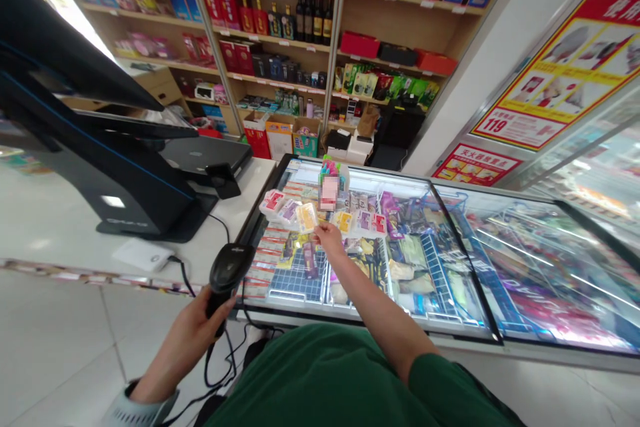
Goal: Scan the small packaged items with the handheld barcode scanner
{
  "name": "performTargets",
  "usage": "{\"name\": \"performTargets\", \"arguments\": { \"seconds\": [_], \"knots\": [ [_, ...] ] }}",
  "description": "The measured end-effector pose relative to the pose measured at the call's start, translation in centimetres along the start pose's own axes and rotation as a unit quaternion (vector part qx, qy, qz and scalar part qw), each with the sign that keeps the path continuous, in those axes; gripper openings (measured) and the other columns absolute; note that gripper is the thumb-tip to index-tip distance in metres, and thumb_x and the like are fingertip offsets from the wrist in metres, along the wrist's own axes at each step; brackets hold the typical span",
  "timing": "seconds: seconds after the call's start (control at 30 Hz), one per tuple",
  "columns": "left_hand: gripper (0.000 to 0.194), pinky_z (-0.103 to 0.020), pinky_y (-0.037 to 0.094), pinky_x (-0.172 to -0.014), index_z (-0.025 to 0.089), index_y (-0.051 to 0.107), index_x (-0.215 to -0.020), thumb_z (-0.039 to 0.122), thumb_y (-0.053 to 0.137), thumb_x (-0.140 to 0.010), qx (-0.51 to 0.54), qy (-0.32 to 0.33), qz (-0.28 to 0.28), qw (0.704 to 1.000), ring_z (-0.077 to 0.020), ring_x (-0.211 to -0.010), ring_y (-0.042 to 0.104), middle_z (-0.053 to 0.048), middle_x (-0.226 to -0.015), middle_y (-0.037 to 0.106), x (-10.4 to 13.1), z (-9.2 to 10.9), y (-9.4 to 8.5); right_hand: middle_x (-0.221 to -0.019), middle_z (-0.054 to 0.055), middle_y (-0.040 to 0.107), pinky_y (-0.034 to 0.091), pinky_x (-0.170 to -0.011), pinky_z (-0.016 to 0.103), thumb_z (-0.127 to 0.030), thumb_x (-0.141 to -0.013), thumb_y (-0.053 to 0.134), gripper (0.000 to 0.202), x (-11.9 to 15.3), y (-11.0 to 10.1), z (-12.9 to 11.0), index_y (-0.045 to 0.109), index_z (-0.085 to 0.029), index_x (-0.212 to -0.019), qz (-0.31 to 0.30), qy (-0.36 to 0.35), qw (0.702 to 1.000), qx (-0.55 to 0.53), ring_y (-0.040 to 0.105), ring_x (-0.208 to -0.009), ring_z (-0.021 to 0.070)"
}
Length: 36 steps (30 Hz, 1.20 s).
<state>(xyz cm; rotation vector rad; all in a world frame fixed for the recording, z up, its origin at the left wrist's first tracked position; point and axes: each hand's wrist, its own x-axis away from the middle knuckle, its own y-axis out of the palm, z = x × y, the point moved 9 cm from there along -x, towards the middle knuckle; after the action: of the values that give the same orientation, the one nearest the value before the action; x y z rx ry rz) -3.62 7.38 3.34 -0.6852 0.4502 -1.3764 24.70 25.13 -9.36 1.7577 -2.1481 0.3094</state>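
Note:
My left hand [193, 327] is wrapped round the handle of a black barcode scanner [231, 267], its head raised beside the counter edge. On the glass-topped freezer [400, 180], my right hand [329, 239] pinches the lower right corner of a small clear pack with a yellow label [307, 217]. Left of that pack are a purple-labelled pack [289, 211] and a red-labelled pack [273, 201]. To the right lie another yellow-labelled pack [343, 221], a purple one [363, 220] and a red one [379, 223]. Behind them stands a colourful item [330, 170], partly blurred out.
A black checkout terminal [145, 173] stands on the white counter [50, 227], with a white device [143, 255] near the front edge. The scanner's cable [231, 353] hangs in loops below. Frozen goods show beneath the freezer glass. Stocked shelves [275, 33] line the back.

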Motion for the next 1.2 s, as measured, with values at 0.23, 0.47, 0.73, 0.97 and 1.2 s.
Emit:
{"name": "performTargets", "arguments": {
  "seconds": [0.23, 0.47, 0.73, 0.97, 1.2],
  "knots": [
    [0.052, -0.037, 0.049, -0.091, 0.019, 0.055, -0.121, 0.051, 0.055, -0.08, 0.021, 0.063, -0.123, 0.99, -0.0274, -0.107, 0.063, -0.009, -0.116, 0.068, -1.0, 3.9, 3.8, -0.071, -0.001, 0.065, 0.051, -0.057, 0.023, -0.03, -0.078, 0.059, 0.013, 3.2, -4.4, -2.3, 0.06, -0.019, -0.085, -0.004, -0.134, 0.983, 0.123, 0.064, -0.063, 0.0142],
    [0.044, -0.03, 0.047, -0.092, 0.019, 0.055, -0.12, 0.044, 0.053, -0.084, -0.018, 0.136, -0.189, 0.972, -0.0237, -0.109, 0.062, -0.008, -0.119, 0.066, -1.3, 7.4, 6.9, -0.077, 0.001, 0.067, 0.051, -0.061, 0.025, -0.031, -0.08, 0.057, 0.013, 6.1, -6.7, -2.5, 0.06, -0.019, -0.086, 0.001, -0.161, 0.977, 0.138, 0.065, -0.066, 0.0153],
    [0.041, -0.03, 0.049, -0.087, 0.018, 0.058, -0.117, 0.041, 0.054, -0.083, -0.028, 0.168, -0.202, 0.964, -0.0249, -0.103, 0.065, -0.008, -0.114, 0.068, -1.2, 9.6, 8.0, -0.075, 0.002, 0.066, 0.052, -0.06, 0.028, -0.029, -0.079, 0.058, 0.012, 8.1, -7.7, -3.2, 0.06, -0.019, -0.085, 0.003, -0.157, 0.981, 0.117, 0.064, -0.064, 0.0167],
    [0.046, -0.034, 0.047, -0.092, 0.018, 0.052, -0.124, 0.041, 0.053, -0.084, -0.035, 0.158, -0.217, 0.963, -0.0262, -0.107, 0.062, -0.01, -0.117, 0.066, -1.2, 8.7, 8.7, -0.069, -0.001, 0.064, 0.051, -0.055, 0.024, -0.031, -0.075, 0.064, 0.015, 7.1, -8.4, -0.8, 0.061, -0.018, -0.083, 0.002, -0.111, 0.992, 0.054, 0.062, -0.058, 0.0135],
    [0.045, -0.034, 0.049, -0.09, 0.018, 0.054, -0.121, 0.044, 0.052, -0.084, -0.033, 0.144, -0.183, 0.972, -0.0266, -0.104, 0.064, -0.009, -0.113, 0.069, -1.0, 7.6, 7.9, -0.056, -0.002, 0.061, 0.049, -0.05, 0.021, -0.023, -0.071, 0.07, 0.015, 5.3, -13.9, 8.0, 0.058, -0.015, -0.073, 0.09, 0.111, 0.984, -0.107, 0.058, -0.05, 0.0107]
  ]
}}
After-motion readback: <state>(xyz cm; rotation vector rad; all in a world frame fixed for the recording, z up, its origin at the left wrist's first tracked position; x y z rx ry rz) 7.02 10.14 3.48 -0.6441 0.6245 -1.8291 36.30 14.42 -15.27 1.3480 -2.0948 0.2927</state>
